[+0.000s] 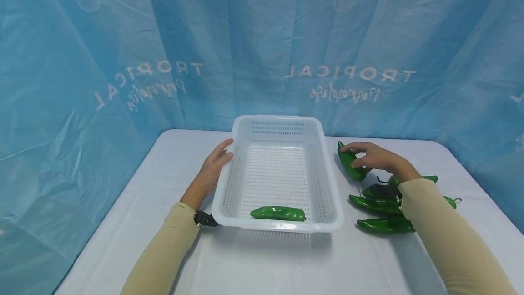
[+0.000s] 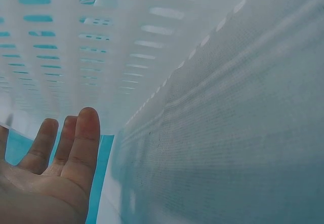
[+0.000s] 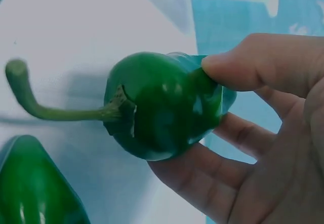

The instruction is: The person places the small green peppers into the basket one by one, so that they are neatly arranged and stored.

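My right hand [image 1: 374,156] pinches a green chili pepper [image 1: 348,160] at the right of the basket, stem end toward me. In the right wrist view the thumb lies on one side of that pepper [image 3: 157,107] and the fingers curl beneath it; its bent stem points left. My left hand [image 1: 213,165] is beside the left wall of a white perforated plastic basket [image 1: 219,204], fingertips at its rim. From the left wrist view, the fingers [image 2: 83,143] look nearly straight alongside the slotted wall [image 2: 126,46]. One green pepper [image 1: 278,213] lies inside the basket, along its near end.
Several more green peppers [image 1: 382,225] lie on the white-covered table [image 1: 286,267] right of the basket, partly hidden under my right forearm. A blue printed curtain [image 1: 262,35] hangs behind the table and along both sides. A black band [image 1: 206,218] is on my left wrist.
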The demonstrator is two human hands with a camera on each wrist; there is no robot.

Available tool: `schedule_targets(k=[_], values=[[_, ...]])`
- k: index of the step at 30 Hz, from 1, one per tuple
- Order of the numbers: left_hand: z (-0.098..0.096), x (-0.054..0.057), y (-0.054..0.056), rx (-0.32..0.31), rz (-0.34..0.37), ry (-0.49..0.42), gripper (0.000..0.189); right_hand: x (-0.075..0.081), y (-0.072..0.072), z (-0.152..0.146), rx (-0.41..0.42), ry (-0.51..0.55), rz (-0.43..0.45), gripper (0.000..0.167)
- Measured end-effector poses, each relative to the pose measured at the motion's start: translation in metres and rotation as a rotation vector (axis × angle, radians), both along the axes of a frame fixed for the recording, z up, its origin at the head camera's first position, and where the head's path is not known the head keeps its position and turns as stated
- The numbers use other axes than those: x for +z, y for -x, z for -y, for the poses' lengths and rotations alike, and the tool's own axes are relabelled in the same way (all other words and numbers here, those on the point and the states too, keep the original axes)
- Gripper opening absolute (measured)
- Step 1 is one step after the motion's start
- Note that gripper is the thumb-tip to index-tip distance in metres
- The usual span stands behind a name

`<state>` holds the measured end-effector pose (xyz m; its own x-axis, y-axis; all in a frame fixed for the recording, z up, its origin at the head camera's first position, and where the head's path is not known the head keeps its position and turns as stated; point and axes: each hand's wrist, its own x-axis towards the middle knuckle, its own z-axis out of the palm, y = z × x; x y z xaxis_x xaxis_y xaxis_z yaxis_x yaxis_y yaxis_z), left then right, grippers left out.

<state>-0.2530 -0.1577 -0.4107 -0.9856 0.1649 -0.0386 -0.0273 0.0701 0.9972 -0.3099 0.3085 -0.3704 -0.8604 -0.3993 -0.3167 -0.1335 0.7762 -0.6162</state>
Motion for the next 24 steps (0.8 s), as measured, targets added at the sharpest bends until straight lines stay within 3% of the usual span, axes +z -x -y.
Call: schedule_targets(k=[9,16,24], values=[[-0.001,-0.001,0.002,-0.003,0.014,-0.030,0.058,0.018,-0.020,0.002,0.030,0.038,-0.110,0.055],[0.000,-0.005,0.004,-0.020,0.008,-0.049,0.058,0.033,-0.046,0.009,0.092,-0.028,-0.266,0.053],[0.001,-0.005,0.003,-0.020,0.000,-0.059,0.059,0.049,-0.067,0.012,0.117,-0.056,-0.314,0.052]])
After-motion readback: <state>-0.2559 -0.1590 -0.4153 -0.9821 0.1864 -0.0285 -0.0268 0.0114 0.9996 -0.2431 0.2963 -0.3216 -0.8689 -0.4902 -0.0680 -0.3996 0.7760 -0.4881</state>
